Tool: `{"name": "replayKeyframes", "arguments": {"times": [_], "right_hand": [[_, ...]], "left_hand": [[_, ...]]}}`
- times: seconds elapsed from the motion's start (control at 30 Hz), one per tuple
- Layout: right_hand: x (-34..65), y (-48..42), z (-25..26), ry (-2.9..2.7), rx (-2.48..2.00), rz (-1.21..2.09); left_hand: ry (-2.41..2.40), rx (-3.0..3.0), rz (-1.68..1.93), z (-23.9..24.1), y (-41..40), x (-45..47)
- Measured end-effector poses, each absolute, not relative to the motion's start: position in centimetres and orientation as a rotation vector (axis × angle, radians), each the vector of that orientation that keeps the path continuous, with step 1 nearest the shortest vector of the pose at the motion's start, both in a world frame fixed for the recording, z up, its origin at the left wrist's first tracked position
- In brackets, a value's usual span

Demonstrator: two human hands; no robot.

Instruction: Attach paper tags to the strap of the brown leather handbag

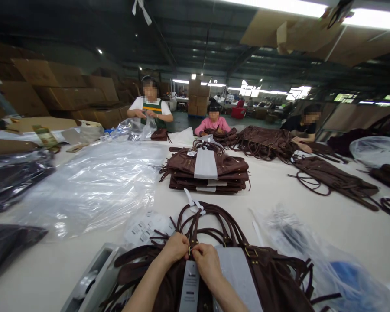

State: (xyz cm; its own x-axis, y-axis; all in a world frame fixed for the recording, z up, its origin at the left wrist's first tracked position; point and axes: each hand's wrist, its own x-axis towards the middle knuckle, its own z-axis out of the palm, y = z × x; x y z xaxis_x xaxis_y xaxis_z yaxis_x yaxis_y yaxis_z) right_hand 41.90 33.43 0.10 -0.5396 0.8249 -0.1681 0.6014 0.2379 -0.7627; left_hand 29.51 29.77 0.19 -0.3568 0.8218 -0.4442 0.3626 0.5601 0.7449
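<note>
A dark brown leather handbag [273,277] lies on the table right in front of me, its looped handles [227,216] pointing away. My left hand [175,248] and my right hand [206,260] meet at the base of one handle, fingertips pinched close together beside a small brass ring. What the fingers hold there is too small to make out. Below them hangs a grey-white printed tag [190,286]. A pale paper strip [235,273] wraps the bag to the right of my right hand. White wrapping [195,207] is tied round the handles.
Beyond the bag stands a stack of brown handbags [182,167]. Clear plastic sheets [100,177] spread over the left, beside a sheet of barcode labels [149,227] and a grey tray [92,277]. Crumpled plastic bags [308,242] lie right. Several people work across the table.
</note>
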Motion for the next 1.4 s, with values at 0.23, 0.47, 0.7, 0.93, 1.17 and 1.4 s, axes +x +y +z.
{"name": "replayKeyframes", "arguments": {"times": [0.23, 0.47, 0.7, 0.93, 1.17, 1.4], "right_hand": [[41.8, 33.4, -0.9, -2.208, -1.348, 1.167], [42.4, 33.6, 0.8, -2.305, -1.366, 1.141], [42.8, 34.2, 2.1, -2.49, -1.361, 0.91], [41.5, 35.0, 1.5, -2.453, -1.135, 0.97], [40.1, 35.2, 1.5, -2.574, -1.071, 1.054], [39.9, 35.5, 0.7, -2.543, -1.097, 1.083]], "left_hand": [[2.031, 1.083, 0.574, 0.4, 30.0, 29.3], [2.185, 1.278, 0.524, 1.0, 29.4, 29.6], [2.387, 1.45, 0.62, 1.8, 28.7, 29.5], [2.307, 1.359, 0.859, 1.1, 28.1, 29.2], [2.295, 1.333, 0.925, 1.0, 27.7, 29.3], [2.354, 1.299, 0.837, 1.2, 27.5, 29.1]]}}
